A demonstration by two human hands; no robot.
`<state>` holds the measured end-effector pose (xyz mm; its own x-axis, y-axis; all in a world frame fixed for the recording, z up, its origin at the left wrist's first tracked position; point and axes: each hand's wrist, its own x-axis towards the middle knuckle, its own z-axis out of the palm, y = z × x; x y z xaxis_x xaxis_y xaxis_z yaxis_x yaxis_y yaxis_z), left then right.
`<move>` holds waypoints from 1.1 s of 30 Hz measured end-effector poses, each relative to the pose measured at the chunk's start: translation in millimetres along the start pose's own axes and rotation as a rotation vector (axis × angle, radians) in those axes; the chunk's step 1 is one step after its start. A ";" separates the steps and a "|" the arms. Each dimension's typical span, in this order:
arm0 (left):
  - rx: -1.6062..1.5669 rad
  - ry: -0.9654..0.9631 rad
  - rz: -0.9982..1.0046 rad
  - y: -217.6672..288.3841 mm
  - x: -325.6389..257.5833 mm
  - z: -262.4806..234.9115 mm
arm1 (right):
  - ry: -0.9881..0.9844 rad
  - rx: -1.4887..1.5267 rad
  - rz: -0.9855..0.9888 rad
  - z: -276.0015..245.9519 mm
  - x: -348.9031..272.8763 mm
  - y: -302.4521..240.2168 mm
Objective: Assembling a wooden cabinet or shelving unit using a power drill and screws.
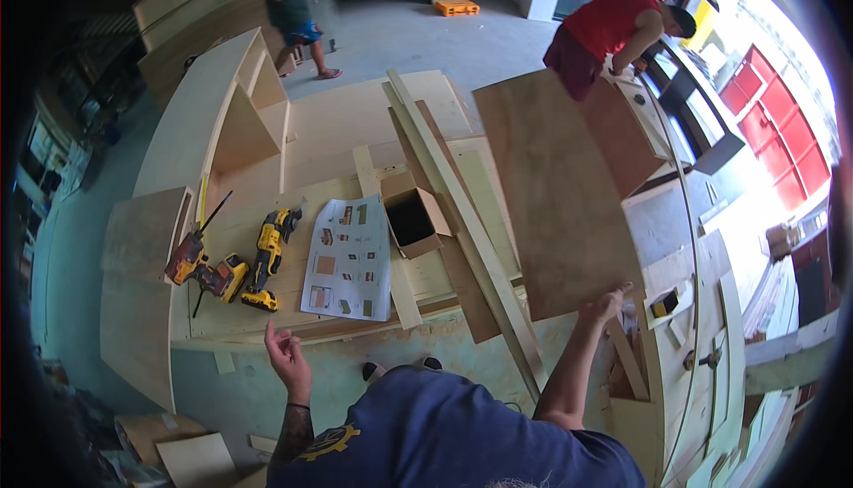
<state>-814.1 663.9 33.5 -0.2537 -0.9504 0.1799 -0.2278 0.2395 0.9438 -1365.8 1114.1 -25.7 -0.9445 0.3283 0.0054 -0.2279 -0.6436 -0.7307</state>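
Observation:
My left hand (288, 359) is off the near edge of the workbench, index finger stretched out and the others partly curled, holding nothing. Just beyond it lies a yellow and black cordless multi-tool (269, 257). A cordless drill (206, 270) with a long bit rests to its left. At the right, my right hand (606, 307) grips the near edge of a large brown plywood panel (560, 195) by its corner. A printed sheet with small pictures (348, 261) lies beside an open cardboard box (414, 218) on the bench.
Long wooden strips (462, 213) cross the bench and overhang its near edge. A plywood cabinet (204, 124) stands at the left. A co-worker in red (604, 31) bends over another cabinet at the far right; a person (293, 17) walks behind. Offcuts (200, 457) lie lower left.

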 end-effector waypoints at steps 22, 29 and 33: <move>-0.337 -0.340 0.385 192.2 44.5 -11.1 | -0.401 0.130 0.657 233.8 -202.0 -91.0; -0.635 0.046 0.183 113.7 57.5 -167.7 | -0.762 0.081 0.885 334.3 -455.2 -45.7; -0.422 0.425 0.123 35.9 52.7 -306.1 | -0.872 -0.185 0.945 363.0 -612.8 2.4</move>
<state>-548.0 561.6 161.8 0.1625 -0.9374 0.3079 0.1931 0.3363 0.9218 -873.4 660.4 217.0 -0.5783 -0.7974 -0.1723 0.5765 -0.2499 -0.7779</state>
